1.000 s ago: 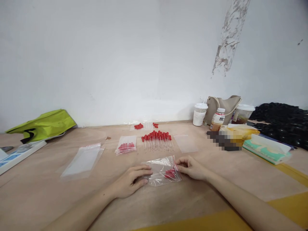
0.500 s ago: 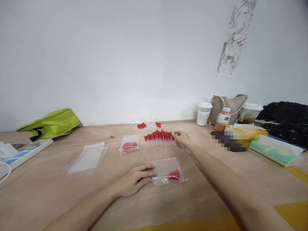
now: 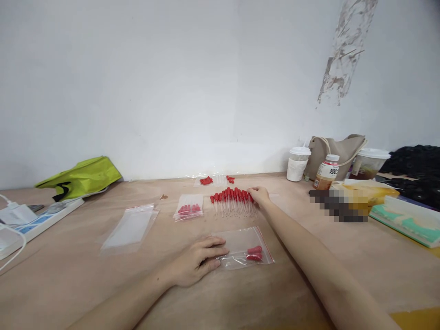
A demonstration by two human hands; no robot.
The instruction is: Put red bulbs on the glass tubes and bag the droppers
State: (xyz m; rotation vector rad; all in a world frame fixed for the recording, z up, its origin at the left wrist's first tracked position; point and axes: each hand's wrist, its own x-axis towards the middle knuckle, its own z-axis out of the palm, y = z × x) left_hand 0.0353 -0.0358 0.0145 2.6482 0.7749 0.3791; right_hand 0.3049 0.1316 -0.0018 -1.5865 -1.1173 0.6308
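Observation:
My left hand (image 3: 197,261) lies with fingers stretched out on the left end of a clear zip bag (image 3: 237,236). Inside that bag are droppers with red rubber bulbs (image 3: 254,253), the bulbs near its zip edge. Farther back, several glass droppers (image 3: 233,196) lie side by side in a row, red bulbs toward the wall and thin tips toward me. At the row's right end, my right hand (image 3: 260,196) has its fingertips closed at the bulb of the outermost dropper; the fingers partly hide it.
Left of the row sits a filled bag of red-bulbed droppers (image 3: 188,207); flat zip bags (image 3: 130,227) lie farther left. Loose red bulbs (image 3: 206,180) rest by the wall. Cups (image 3: 298,165), a bottle (image 3: 326,173) and a tissue pack (image 3: 405,220) stand right, a power strip (image 3: 44,220) left.
The view has swung slightly left, so everything sits farther right. My right hand stays at the row's right end, and my left hand still rests on the bag.

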